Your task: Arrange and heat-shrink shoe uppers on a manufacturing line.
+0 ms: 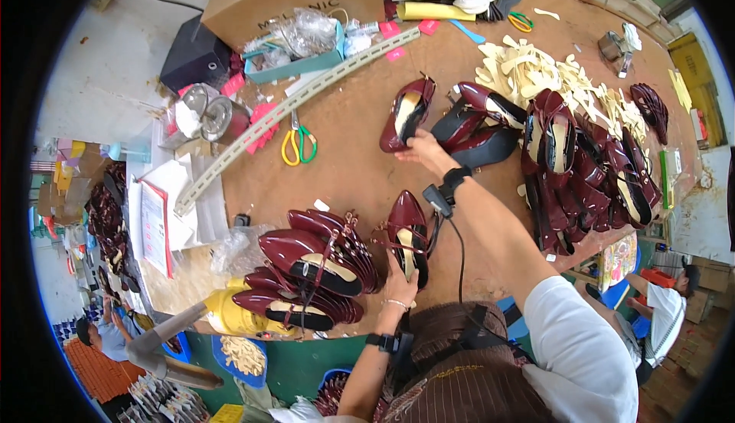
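Observation:
My left hand grips a glossy burgundy pointed flat shoe near the table's front edge, fingers at its heel end, toe pointing away from me. Farther out, my right hand is closed on the toe of another burgundy shoe, whose pale insole shows; its heel points away. Right of that shoe lie several more burgundy shoes, some with black soles turned up. Left of my left hand, stacked burgundy strap shoes lie nested in rows. The palm side of my right hand is hidden.
A large heap of burgundy shoes covers the table's right side, with pale insole pieces behind. Scissors, a slotted metal bar and metal pots lie left. A cable hangs from my right wrist. Other people work beyond the table.

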